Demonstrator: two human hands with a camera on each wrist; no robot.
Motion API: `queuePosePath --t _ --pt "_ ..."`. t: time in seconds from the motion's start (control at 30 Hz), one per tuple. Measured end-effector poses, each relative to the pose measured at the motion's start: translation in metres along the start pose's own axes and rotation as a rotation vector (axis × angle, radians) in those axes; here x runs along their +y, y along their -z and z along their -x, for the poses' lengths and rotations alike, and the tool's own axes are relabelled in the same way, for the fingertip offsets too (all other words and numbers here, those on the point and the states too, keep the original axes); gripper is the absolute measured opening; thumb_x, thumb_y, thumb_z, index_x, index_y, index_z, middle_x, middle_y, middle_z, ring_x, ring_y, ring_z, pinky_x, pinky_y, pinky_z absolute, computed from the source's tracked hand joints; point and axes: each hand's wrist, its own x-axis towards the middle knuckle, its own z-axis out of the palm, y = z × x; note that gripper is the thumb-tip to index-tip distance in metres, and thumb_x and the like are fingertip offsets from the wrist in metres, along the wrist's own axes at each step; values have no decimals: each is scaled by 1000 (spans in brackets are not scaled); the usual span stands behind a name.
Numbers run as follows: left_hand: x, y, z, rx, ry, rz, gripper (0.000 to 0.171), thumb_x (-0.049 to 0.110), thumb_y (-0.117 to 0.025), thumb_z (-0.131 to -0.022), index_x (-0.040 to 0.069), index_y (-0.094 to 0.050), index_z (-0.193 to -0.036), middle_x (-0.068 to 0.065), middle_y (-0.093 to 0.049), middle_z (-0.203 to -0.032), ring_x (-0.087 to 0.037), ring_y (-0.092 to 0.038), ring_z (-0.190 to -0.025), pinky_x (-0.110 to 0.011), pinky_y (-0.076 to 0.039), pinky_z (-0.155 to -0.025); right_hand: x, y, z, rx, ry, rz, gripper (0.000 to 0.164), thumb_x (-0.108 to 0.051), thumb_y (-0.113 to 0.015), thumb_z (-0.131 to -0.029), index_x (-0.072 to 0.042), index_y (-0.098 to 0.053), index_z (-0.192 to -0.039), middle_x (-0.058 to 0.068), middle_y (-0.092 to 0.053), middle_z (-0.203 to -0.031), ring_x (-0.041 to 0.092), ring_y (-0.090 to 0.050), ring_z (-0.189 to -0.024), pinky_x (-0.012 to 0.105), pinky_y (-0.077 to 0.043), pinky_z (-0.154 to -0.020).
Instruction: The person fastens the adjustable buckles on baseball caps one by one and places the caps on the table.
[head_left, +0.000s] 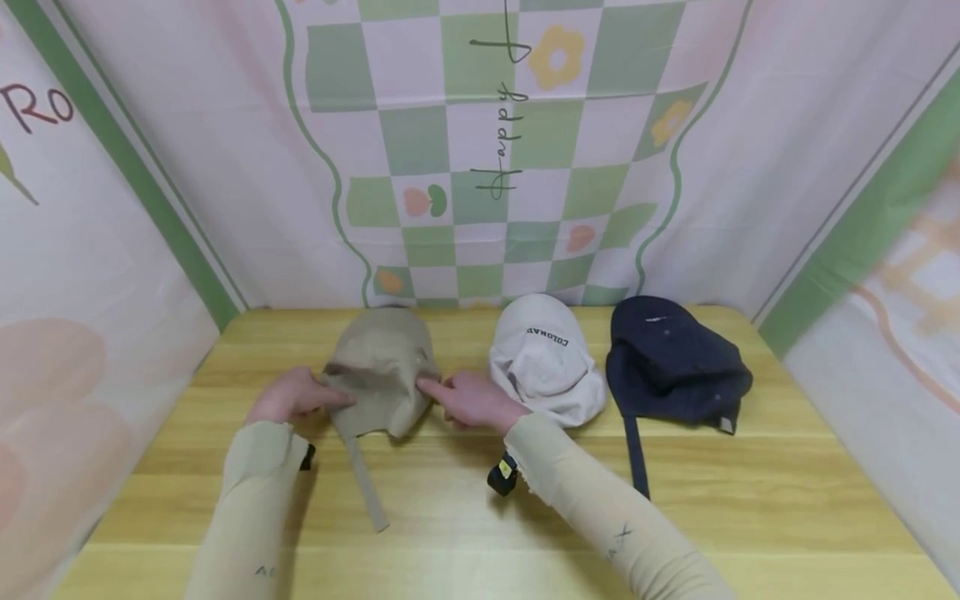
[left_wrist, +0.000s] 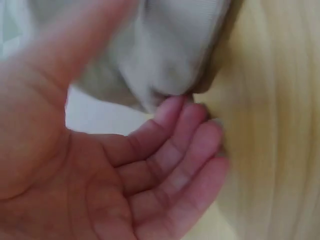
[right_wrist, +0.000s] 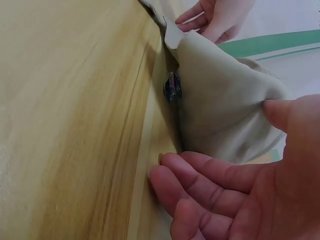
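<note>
A beige baseball cap (head_left: 382, 367) lies at the left of the row, its crown dented in and a loose strap trailing toward the front. My left hand (head_left: 296, 394) holds its left side, thumb over the fabric. The left wrist view shows that hand's fingertips (left_wrist: 202, 117) at the cap's lower edge. On the opposite side my right hand (head_left: 474, 400) pinches the cap; its thumb (right_wrist: 280, 112) presses into the cloth while the fingers (right_wrist: 200, 175) curl low by the wooden table (right_wrist: 75, 110).
Just right of my right hand lies a white cap (head_left: 543, 350) with dark lettering. Beyond it sits a navy cap (head_left: 675, 362), its strap hanging toward the front. A patterned curtain (head_left: 480, 150) rises behind the table's back edge.
</note>
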Motion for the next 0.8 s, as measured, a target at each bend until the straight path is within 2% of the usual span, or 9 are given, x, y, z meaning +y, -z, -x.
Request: queuePosePath --t 0.13,0.27,0.33,0.5,0.63,0.8 --pt "-1 -3 0 13 -5 77 47 39 -71 -94 14 -49 -62 2 -44 -57 -12 -39 -52 -30 -40 -54 -2 -1 2 18 -20 -69 81 -74 -32 -99 -5 -72 -87 11 -70 -70 23 -59 -55 34 -50 -69" --pt "4 -1 -2 26 -29 62 39 35 -62 -99 9 -57 -70 1 -49 -60 -13 -43 -53 -30 -43 -55 -4 -1 5 22 -37 -81 82 -77 -33 -97 -6 -74 -87 9 -71 -75 27 -66 -66 35 -50 -73" --pt "8 1 -2 39 -55 42 38 34 -58 -101 7 -59 -74 -1 -53 -63 -13 -47 -55 -30 -45 -57 -5 -1 5 11 -37 -77 77 -76 -38 -96 -7 -73 -93 7 -71 -80 26 -67 -69 35 -52 -74" --pt "21 4 1 56 -126 78 36 27 -46 -107 -5 -61 -99 -14 -66 -86 -26 -66 -74 -38 -57 -70 -7 0 4 51 38 -73 50 -55 -56 -100 -7 -69 -98 7 -70 -85 22 -64 -67 33 -52 -60" --pt "33 4 2 84 -148 134 39 23 -39 -109 -11 -56 -114 -21 -67 -96 -30 -70 -80 -41 -59 -75 -10 4 3 127 103 -92 36 -34 -57 -105 -2 -67 -95 12 -69 -81 17 -59 -60 30 -49 -53" --pt "45 7 1 169 -188 218 42 22 -36 -109 -13 -57 -120 -27 -65 -109 -34 -71 -85 -39 -59 -77 -16 13 5 192 116 -146 30 -29 -58 -105 -2 -66 -96 12 -70 -83 18 -62 -62 29 -50 -52"
